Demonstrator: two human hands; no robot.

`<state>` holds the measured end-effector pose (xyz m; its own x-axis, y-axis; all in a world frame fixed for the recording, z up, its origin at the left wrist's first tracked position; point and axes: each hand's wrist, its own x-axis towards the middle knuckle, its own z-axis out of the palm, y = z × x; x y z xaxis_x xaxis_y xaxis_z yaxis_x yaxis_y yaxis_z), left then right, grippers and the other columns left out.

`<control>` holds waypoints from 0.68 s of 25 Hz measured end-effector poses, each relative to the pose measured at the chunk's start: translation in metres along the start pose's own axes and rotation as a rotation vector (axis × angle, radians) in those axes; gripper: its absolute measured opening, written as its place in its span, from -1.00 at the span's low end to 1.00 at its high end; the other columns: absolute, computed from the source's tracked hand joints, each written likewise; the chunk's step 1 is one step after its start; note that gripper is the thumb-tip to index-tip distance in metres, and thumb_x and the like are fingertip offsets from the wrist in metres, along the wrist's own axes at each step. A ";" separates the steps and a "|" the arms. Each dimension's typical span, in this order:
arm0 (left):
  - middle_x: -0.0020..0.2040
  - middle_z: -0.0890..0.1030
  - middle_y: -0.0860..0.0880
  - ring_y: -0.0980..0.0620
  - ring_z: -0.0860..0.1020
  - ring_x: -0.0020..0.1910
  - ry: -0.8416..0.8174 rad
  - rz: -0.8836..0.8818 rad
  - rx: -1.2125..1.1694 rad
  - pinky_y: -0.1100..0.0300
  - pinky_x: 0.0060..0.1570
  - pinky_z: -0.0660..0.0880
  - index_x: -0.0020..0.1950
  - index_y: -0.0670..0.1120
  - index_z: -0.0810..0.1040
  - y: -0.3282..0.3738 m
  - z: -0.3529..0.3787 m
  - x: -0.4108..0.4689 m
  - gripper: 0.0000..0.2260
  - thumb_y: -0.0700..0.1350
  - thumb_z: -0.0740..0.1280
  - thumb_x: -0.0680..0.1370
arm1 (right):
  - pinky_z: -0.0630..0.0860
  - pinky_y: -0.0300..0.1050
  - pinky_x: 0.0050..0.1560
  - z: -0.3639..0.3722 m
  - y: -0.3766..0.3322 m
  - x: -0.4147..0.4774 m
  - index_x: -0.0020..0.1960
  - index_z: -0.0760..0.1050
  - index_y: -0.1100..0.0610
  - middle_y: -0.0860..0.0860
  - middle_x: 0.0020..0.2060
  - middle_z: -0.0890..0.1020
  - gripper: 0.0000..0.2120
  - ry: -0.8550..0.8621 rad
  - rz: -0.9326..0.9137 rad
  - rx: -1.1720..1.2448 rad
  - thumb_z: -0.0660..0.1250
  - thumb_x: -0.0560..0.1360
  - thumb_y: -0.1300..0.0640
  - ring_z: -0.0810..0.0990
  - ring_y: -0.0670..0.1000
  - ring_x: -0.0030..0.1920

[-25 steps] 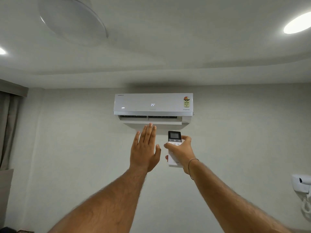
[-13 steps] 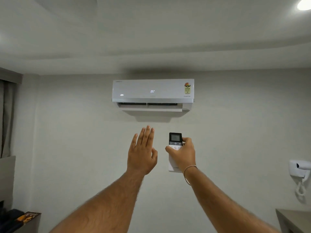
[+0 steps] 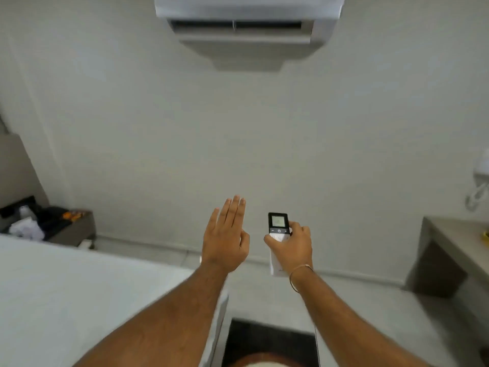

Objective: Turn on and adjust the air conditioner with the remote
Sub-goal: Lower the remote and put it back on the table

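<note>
The white wall-mounted air conditioner [image 3: 248,11] is cut off by the top edge of the view; only its lower part and open vent show. My right hand [image 3: 292,249] grips the white remote [image 3: 277,223], upright, its dark screen end on top, with my thumb on the white keypad below the screen. My left hand [image 3: 226,241] is held up flat beside it, fingers straight and together, palm towards the wall, holding nothing. Both hands are well below the unit.
A white bed [image 3: 66,300] fills the lower left. A low side table [image 3: 76,229] with clothes and dark items stands at the left wall. A grey desk [image 3: 455,242] is at the right, with a wall phone [image 3: 480,181] above it. A dark mat [image 3: 270,343] lies on the floor below.
The view has tilted down: the air conditioner has slid to the top edge and bed, desk and floor have come into view. Both hands have lowered, keeping their poses.
</note>
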<state>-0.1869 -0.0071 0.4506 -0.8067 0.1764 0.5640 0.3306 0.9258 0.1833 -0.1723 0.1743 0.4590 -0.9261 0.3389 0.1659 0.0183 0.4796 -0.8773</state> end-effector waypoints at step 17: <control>0.76 -0.07 0.00 -0.01 -0.13 0.73 -0.885 -0.238 -0.060 -0.11 0.70 -0.07 0.74 0.00 -0.09 -0.011 0.307 -0.469 -0.40 0.17 -0.09 0.72 | 0.59 0.11 0.17 0.158 0.489 -0.277 0.55 0.34 0.08 0.19 0.23 0.54 -0.23 -0.188 0.768 -0.325 0.58 0.45 -0.07 0.55 0.22 0.23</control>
<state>0.0376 0.0026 -0.0629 -0.9294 0.1976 -0.3119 0.1123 0.9560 0.2709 0.0335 0.1874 -0.0867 -0.6595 0.5387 -0.5244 0.7468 0.3898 -0.5388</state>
